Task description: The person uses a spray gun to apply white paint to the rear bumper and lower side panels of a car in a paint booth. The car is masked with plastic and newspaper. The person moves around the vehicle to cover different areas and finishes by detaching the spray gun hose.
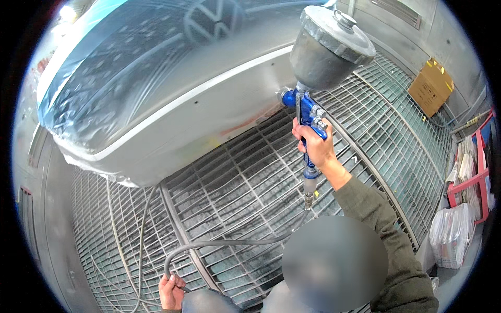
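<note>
My right hand [315, 143] is wrapped round the handle of a blue spray gun [308, 112] with a large grey metal cup [326, 52] on top. The gun's nozzle faces the grey, masked vehicle panel [214, 104], close to its surface; whether it touches is unclear. Blue translucent plastic film [104, 57] covers the panel's upper part. A fitting under the handle joins a grey hose [229, 242], which loops down to my left hand [171, 292], its fingers closed on the hose at the lower edge. A blurred round patch hides the lower middle, beside my right forearm.
A metal grating floor [219, 190] runs beneath the panel, with hose loops lying on it at the lower left. At the right are a cardboard box [429, 86] by the wall, a red rack [480, 175] of paper and a bundle of paper in clear plastic [451, 235].
</note>
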Demonstrator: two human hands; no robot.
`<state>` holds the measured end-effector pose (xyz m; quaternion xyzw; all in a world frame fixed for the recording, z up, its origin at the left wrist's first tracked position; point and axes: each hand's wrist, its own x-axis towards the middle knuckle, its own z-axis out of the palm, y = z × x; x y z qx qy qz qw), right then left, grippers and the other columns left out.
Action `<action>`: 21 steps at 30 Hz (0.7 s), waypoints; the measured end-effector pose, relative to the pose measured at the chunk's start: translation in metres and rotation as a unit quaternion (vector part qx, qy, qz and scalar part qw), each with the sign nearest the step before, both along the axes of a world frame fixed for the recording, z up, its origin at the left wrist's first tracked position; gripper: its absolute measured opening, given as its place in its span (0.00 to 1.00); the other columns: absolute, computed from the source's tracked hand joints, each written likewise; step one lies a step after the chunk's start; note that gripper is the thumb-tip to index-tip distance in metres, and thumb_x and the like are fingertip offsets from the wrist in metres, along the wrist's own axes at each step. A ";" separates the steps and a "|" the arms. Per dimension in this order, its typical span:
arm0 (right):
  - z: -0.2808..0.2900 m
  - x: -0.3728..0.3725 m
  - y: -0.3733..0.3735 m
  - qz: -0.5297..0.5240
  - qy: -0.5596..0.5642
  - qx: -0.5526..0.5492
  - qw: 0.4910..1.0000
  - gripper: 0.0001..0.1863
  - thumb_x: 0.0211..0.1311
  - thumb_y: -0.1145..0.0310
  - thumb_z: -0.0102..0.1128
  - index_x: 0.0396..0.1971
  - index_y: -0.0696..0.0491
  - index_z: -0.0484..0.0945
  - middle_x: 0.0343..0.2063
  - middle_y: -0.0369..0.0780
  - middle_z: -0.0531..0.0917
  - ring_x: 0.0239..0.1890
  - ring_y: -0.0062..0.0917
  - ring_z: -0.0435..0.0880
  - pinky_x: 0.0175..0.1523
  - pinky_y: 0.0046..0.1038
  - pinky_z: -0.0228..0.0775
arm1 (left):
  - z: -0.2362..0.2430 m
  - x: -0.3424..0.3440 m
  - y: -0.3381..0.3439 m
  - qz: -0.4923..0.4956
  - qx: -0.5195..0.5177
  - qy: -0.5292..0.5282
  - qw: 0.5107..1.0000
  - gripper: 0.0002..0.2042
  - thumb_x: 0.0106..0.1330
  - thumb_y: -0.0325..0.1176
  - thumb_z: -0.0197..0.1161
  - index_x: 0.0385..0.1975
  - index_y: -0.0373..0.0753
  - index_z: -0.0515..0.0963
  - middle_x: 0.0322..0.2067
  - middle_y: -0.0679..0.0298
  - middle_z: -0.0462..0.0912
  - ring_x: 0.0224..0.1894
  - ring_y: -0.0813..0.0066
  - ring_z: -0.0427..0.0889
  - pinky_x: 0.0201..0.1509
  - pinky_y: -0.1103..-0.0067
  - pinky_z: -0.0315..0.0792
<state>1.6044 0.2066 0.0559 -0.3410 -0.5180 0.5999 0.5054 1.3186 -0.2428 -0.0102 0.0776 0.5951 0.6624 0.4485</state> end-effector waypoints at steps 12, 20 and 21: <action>0.039 -0.153 -0.149 0.057 -0.047 -0.016 0.997 0.05 0.55 0.74 0.54 0.31 0.57 0.75 0.19 0.32 0.73 0.15 0.12 0.67 0.17 0.16 0.57 | 0.014 -0.103 -0.134 0.095 0.102 -0.040 0.990 0.05 0.67 0.31 0.58 0.39 0.40 0.71 0.25 0.71 0.66 0.28 0.80 0.64 0.37 0.77 0.61; 0.077 -0.274 -0.241 0.170 -0.041 -0.041 0.984 0.04 0.59 0.72 0.54 0.30 0.56 0.74 0.19 0.32 0.72 0.16 0.11 0.66 0.17 0.16 0.57 | 0.006 -0.164 -0.216 0.163 0.161 -0.080 0.970 0.03 0.69 0.30 0.56 0.39 0.41 0.71 0.26 0.72 0.65 0.27 0.81 0.63 0.36 0.78 0.61; 0.084 -0.285 -0.249 0.185 -0.054 -0.045 0.980 0.04 0.59 0.71 0.54 0.30 0.56 0.73 0.18 0.31 0.72 0.16 0.11 0.66 0.17 0.16 0.57 | 0.009 -0.169 -0.222 0.163 0.167 -0.079 0.969 0.04 0.70 0.31 0.56 0.40 0.41 0.71 0.26 0.72 0.64 0.27 0.82 0.63 0.36 0.78 0.61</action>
